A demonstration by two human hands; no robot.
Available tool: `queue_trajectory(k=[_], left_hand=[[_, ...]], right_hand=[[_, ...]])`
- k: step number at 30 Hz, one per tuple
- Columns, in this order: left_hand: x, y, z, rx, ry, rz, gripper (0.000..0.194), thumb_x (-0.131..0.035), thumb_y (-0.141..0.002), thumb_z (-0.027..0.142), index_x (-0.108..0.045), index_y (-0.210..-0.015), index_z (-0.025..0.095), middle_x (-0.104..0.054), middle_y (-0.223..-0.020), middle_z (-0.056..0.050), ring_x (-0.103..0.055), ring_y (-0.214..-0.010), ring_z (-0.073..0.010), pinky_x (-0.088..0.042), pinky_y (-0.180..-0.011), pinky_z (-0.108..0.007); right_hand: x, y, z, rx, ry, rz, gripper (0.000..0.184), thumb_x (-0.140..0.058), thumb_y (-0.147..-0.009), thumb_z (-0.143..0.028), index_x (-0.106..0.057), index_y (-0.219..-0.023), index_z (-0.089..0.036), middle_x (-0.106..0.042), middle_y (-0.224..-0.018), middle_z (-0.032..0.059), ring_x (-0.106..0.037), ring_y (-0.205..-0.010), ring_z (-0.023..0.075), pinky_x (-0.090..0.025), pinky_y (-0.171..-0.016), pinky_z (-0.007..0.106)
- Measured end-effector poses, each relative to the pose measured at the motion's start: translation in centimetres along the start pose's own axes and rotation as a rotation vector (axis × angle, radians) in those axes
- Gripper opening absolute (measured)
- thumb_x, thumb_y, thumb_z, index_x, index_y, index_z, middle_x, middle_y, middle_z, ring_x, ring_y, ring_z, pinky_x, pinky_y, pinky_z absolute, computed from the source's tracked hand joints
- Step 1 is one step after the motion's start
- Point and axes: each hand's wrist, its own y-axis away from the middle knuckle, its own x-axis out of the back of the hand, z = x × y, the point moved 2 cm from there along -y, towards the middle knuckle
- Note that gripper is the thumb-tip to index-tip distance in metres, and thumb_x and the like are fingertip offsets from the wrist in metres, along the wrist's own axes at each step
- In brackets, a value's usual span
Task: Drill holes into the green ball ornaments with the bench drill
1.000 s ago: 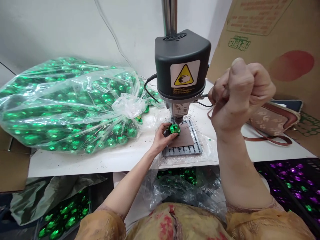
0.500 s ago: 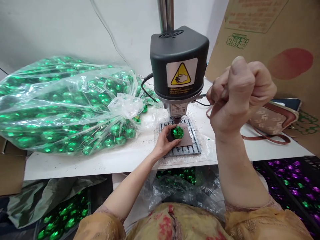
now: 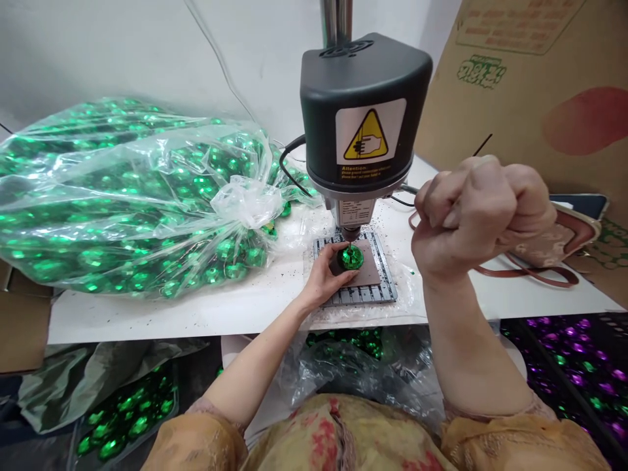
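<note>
My left hand [image 3: 326, 278] grips a shiny green faceted ball [image 3: 351, 258] between thumb and fingers on a brown square pad [image 3: 370, 271]. Right above the ball is the bit of a bench drill press [image 3: 366, 124], its tip at the ball's top; how deep it sits I cannot tell. My right hand [image 3: 483, 212] is closed in a fist around the drill press lever at the machine's right side. Most of the lever is hidden by the fingers, with a thin dark rod [image 3: 483, 144] showing above the knuckles.
A clear tied bag [image 3: 137, 203] full of green balls lies on the left of the white table [image 3: 196, 320]. Behind my right hand are a patterned purse [image 3: 544, 242] and a large cardboard box [image 3: 520, 111]. Below the table are green balls [image 3: 132, 418] and purple ones [image 3: 583, 353].
My right hand has turned downward and forward with the lever. The left hand and ball stay in place under the bit. The view has shifted slightly.
</note>
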Motion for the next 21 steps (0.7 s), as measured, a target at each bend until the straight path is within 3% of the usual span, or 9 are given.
queue_trajectory(k=[9,15,18,21], left_hand=[[-0.1,0.0,-0.3,-0.006,-0.019,0.003,0.058,-0.083,-0.079,0.041,-0.056,-0.127,0.024,-0.064,-0.127,-0.01,-0.061,-0.121,-0.0286,-0.046,-0.107,-0.044],[-0.1,0.0,-0.3,0.004,-0.007,0.004,0.058,-0.083,-0.078,0.041,-0.056,-0.127,0.023,-0.064,-0.127,-0.01,-0.061,-0.121,-0.0288,-0.047,-0.107,-0.045],[0.0,0.0,-0.3,0.002,-0.01,-0.001,0.058,-0.083,-0.079,0.041,-0.056,-0.127,0.023,-0.063,-0.127,-0.011,-0.06,-0.121,-0.0289,-0.046,-0.107,-0.045],[-0.1,0.0,-0.3,0.005,-0.013,0.002,0.058,-0.083,-0.079,0.041,-0.056,-0.127,0.023,-0.064,-0.127,-0.01,-0.06,-0.121,-0.0288,-0.046,-0.107,-0.045]], right_hand=[[0.8,0.3,1.2,0.096,-0.103,-0.017,0.051,-0.06,-0.085,-0.021,-0.018,-0.056,-0.017,-0.018,-0.046,-0.0082,-0.019,-0.035,-0.0006,-0.02,-0.035,0.018],[1.4,1.3,1.9,-0.013,-0.06,-0.006,0.06,-0.062,-0.084,-0.031,-0.013,-0.051,-0.018,-0.018,-0.044,-0.0076,-0.014,-0.038,0.0005,-0.018,-0.039,0.024],[1.7,1.5,2.1,-0.021,-0.079,-0.029,0.06,-0.062,-0.083,-0.03,-0.014,-0.049,-0.017,-0.017,-0.044,-0.0069,-0.015,-0.039,0.0007,-0.019,-0.04,0.024],[1.9,1.5,2.1,0.061,-0.14,-0.067,0.056,-0.06,-0.083,-0.022,-0.014,-0.052,-0.016,-0.019,-0.045,-0.007,-0.016,-0.039,0.0002,-0.019,-0.039,0.022]])
